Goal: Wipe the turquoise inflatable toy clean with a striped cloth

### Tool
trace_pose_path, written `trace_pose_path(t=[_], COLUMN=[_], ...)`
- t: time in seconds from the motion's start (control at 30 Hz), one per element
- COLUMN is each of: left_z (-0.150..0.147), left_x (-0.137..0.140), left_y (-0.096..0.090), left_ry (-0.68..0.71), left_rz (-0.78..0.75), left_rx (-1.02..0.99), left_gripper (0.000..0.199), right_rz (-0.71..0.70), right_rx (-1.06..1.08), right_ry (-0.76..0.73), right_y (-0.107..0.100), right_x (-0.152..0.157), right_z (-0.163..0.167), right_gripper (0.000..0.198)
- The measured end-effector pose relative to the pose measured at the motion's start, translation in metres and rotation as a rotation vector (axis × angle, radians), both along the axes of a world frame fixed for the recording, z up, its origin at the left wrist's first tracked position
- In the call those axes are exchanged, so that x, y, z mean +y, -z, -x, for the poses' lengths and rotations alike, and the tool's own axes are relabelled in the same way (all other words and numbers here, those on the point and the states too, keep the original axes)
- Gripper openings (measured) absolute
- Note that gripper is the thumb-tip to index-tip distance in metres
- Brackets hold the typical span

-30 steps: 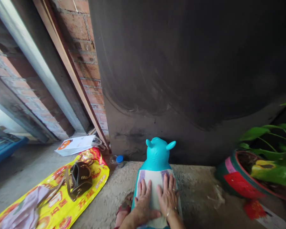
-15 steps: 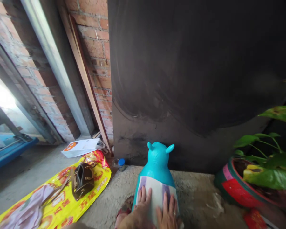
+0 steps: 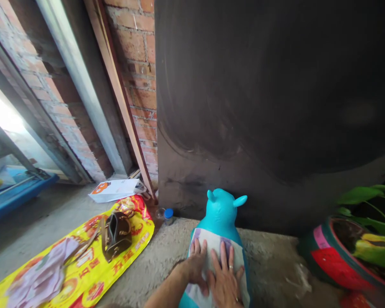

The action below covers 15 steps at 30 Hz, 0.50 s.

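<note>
A turquoise animal-shaped inflatable toy (image 3: 222, 210) with two ears stands on the concrete floor in front of me, facing a dark wall. A pale cloth with purple stripes (image 3: 211, 241) lies over its back. My left hand (image 3: 197, 263) rests flat on the left part of the cloth, fingers spread. My right hand (image 3: 225, 280), with a ring on one finger, lies flat beside it on the cloth, partly overlapping the left. Neither hand grips anything.
A yellow printed plastic sheet (image 3: 83, 273) lies on the floor at left with a brown bag (image 3: 117, 233) and a lilac cloth (image 3: 41, 278) on it. A white paper bag (image 3: 115, 189), a small blue-capped jar (image 3: 168, 215), and a red potted plant (image 3: 349, 252) at right.
The view has shifted right and slightly up. My left forearm now comes in more from the left, and both hands stay flat on the cloth over the toy.
</note>
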<state>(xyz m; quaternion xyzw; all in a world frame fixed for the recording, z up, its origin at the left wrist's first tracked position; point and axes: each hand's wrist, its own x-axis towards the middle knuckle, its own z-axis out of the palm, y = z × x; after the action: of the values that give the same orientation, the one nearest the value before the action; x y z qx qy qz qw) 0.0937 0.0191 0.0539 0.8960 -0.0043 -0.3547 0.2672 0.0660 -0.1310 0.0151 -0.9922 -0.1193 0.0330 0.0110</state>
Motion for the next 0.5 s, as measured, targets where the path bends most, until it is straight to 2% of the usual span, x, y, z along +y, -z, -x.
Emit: trace_pose_path(t=[0.13,0.27,0.4,0.5], left_z=[-0.028,-0.031,-0.008,0.023], left_x=[0.006,0.009,0.005,-0.004], left_y=[-0.005,-0.005,-0.009,-0.003], left_ry=[-0.034,-0.070,-0.045,0.043], left_rz=[-0.047,-0.028,-0.036,-0.135], left_rx=[-0.001,-0.032,0.047,0.087], left_gripper=[0.172,0.174,0.176,0.167], right_rz=[-0.022,-0.061,-0.064,-0.056], right_rx=[-0.014,-0.035,0.002,0.005], right_ry=[-0.033,-0.046,-0.037,-0.025], right_y=[0.003,-0.006,-0.010,0.003], right_x=[0.014,0.020,0.015,0.004], right_z=[-0.028,-0.035,-0.012,0.024], right_gripper=[0.058,0.059,0.056,0.053])
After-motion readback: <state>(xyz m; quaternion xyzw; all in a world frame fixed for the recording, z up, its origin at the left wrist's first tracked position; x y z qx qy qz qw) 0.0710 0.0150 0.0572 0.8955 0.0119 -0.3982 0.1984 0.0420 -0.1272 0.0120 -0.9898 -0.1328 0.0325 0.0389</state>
